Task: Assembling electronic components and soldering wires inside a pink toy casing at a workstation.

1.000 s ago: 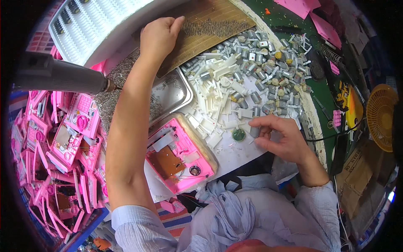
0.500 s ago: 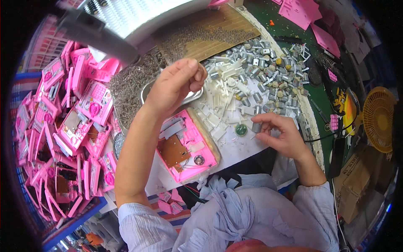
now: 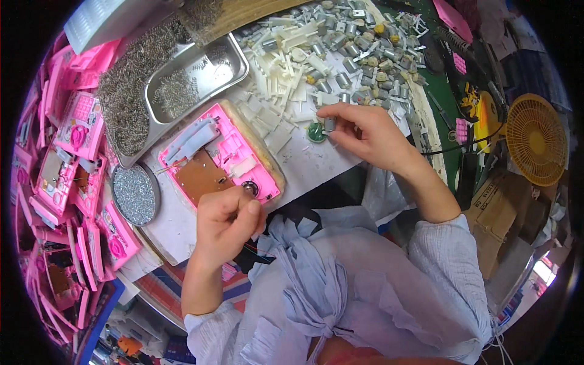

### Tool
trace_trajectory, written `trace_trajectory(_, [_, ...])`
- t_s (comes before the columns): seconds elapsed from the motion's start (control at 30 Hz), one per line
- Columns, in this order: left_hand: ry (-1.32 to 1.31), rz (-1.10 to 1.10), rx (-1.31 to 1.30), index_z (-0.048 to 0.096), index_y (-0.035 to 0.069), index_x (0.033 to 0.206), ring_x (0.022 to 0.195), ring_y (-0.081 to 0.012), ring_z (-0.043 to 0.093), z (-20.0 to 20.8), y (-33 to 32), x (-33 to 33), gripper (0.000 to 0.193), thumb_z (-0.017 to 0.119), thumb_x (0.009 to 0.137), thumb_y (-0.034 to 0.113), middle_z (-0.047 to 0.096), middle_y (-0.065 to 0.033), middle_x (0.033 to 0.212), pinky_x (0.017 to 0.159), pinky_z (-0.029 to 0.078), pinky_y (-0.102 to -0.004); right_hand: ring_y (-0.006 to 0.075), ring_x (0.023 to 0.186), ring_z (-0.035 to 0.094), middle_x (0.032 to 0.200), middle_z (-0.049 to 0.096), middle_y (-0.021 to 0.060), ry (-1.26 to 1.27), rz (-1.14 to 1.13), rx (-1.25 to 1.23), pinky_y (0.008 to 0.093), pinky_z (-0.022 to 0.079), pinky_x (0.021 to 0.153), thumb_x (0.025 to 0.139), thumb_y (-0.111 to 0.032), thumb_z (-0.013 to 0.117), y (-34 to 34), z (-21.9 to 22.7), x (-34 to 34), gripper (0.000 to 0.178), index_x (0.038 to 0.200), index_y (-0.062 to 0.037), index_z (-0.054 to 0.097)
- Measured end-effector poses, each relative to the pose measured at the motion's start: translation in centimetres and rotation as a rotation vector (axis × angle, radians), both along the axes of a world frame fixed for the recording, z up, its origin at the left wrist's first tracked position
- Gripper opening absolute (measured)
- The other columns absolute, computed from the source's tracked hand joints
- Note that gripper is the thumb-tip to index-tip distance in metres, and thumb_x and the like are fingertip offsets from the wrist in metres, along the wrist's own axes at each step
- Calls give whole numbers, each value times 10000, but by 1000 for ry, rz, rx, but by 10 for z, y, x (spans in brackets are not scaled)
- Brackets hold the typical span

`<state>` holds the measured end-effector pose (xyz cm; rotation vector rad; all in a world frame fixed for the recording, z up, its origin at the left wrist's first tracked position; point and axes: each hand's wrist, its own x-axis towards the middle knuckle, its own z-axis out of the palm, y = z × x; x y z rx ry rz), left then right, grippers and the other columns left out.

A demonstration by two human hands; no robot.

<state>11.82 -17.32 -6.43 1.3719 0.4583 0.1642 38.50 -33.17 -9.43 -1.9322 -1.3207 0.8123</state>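
A pink plastic housing (image 3: 231,143) lies open on the worktable in front of me. Inside it are a brown circuit board (image 3: 198,176), a white block (image 3: 243,166) and a round black-and-metal part. Over the housing's near edge is my left hand (image 3: 224,226), its fingers curled and thumb pressed to the forefinger; whatever they hold is hidden. To the right, my right hand (image 3: 374,135) pinches a small grey motor (image 3: 329,124) between thumb and fingers. Just beside that motor, a round green piece (image 3: 316,132) rests on the table.
Small springs fill a metal tray (image 3: 234,70) and heap up left of it. A round dish (image 3: 135,194) contains small silvery pieces. White plastic parts (image 3: 286,55) and many grey motors (image 3: 371,52) cover the far side. Pink housings (image 3: 79,121) pile up at left; a yellow fan (image 3: 536,140) stands right.
My left hand has come down from above the metal tray to the housing's near edge. My right hand still pinches the motor. The whole view has shifted.
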Motion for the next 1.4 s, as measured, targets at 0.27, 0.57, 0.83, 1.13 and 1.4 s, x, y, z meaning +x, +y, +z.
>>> trace_trajectory(0.27, [31, 313, 19, 599, 19, 740, 583, -42, 543, -6, -19, -8, 190, 714, 875, -48, 637, -6, 705, 517, 400, -203, 205, 674, 636, 779, 640, 76, -214, 113, 12, 324, 516, 644, 836, -52, 670, 9, 1, -6, 364, 1199, -72, 661])
trace_trajectory(0.57, [108, 252, -86, 713, -35, 942, 598, -49, 588, -14, -20, -13, 86, 754, 868, -23, 661, -26, 779, 516, 439, -202, 267, 741, 645, 853, 638, 110, -491, 277, 126, 351, 520, 704, 804, -49, 658, 17, -6, -8, 394, 1197, -50, 631])
trace_trajectory(0.83, [98, 183, 107, 688, -49, 1103, 691, -136, 697, -18, -26, -17, 197, 691, 907, -29, 694, -83, 826, 595, 533, -236, 16, 654, 512, 800, 569, -43, 752, -107, 22, 174, 380, 547, 902, -15, 685, 10, 16, -35, 406, 1297, -9, 594])
trace_trajectory(1.13, [87, 191, 213, 560, 56, 1276, 762, -165, 746, -23, -41, -26, 479, 768, 846, 24, 726, -81, 866, 647, 562, -273, 46, 613, 533, 809, 604, 1, 1328, 5, -255, 180, 397, 513, 934, -54, 677, 28, 12, -90, 420, 1335, -16, 557])
trace_trajectory(1.4, [21, 141, 305, 498, 74, 1321, 674, -149, 692, -30, -40, -28, 548, 760, 846, 1, 641, -41, 777, 598, 536, -280, 46, 583, 521, 790, 601, 8, 1330, 54, -296, 181, 381, 495, 922, -23, 671, 31, 9, -87, 419, 1325, -8, 556])
